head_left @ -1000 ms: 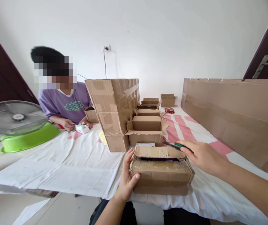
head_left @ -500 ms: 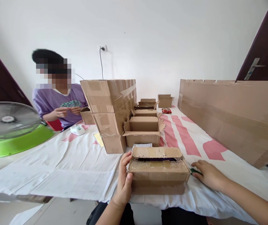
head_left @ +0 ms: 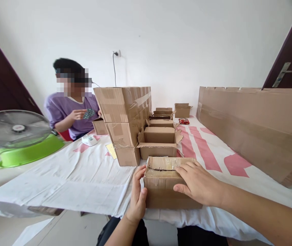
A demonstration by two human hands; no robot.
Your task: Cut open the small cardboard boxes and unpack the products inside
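A taped cardboard box (head_left: 173,193) stands at the table's front edge before me, its top flaps down and a torn, uneven seam across them. My left hand (head_left: 137,196) grips its left end, thumb at the near corner and fingers along the side. Over the right part of the lid lies my right hand (head_left: 195,181), flat, fingers stretched out and thumb hanging toward the front face. Whatever lies beneath this palm is hidden. Right behind the box is an open cardboard box (head_left: 157,150) with its flaps up.
Stacked closed boxes (head_left: 120,135) rise at left centre; more open boxes (head_left: 161,122) line up behind. A long cardboard panel (head_left: 253,126) borders the right side. A red packet (head_left: 184,121) lies farther back. Across the table, a person (head_left: 71,109) holds cards near a green-based fan (head_left: 30,150).
My right hand has moved from the tablecloth beside the box, where it touched something dark green, onto the lid. The far flap is pressed lower. The other person's hands have moved apart.
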